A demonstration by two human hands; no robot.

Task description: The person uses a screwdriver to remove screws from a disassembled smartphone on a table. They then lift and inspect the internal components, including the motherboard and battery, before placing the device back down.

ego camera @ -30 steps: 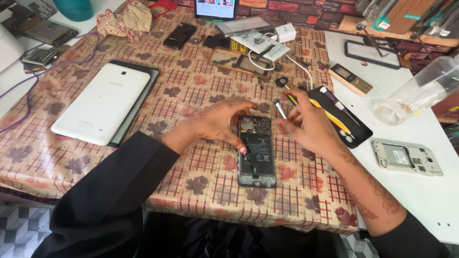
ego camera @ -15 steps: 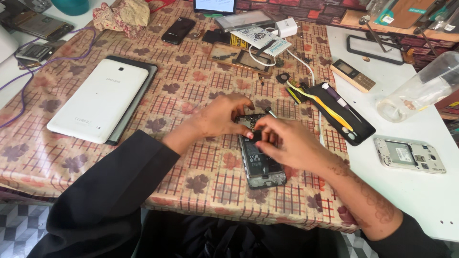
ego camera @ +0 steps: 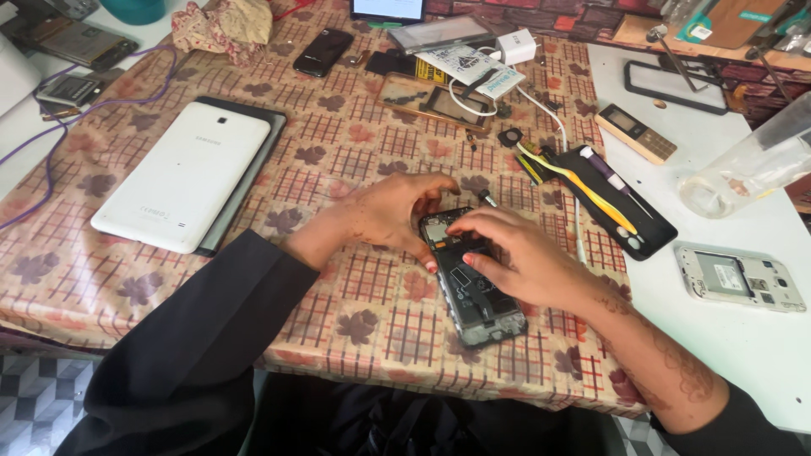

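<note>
a: nearest us, what do the hands have?

b: an opened smartphone (ego camera: pixel 471 283) with its back cover off, lying flat on the leaf-patterned tablecloth (ego camera: pixel 363 321). the left hand (ego camera: pixel 390 215) curls round its upper left corner, thumb and fingers closed on the edge to pin it. the right hand (ego camera: pixel 515 257) lies over the middle of the board, fingertips pressed down on the inner parts; i can't tell whether it pinches anything small.

a: how would you do this well?

b: i'd judge it wants a firm left-hand hold so the body can't slide on the cloth, and only light, straight pressure from the right fingertips, since the bare board looks delicate.

a: and further out?

b: just right of the hands, a black tool tray (ego camera: pixel 621 203) with a yellow pry tool. beside it, on the white table (ego camera: pixel 743 338), another stripped phone frame (ego camera: pixel 739 279). to the left, a white tablet (ego camera: pixel 182 177) face down. at the far edge, a dark phone (ego camera: pixel 323 51) and a white charger (ego camera: pixel 517 46).
</note>
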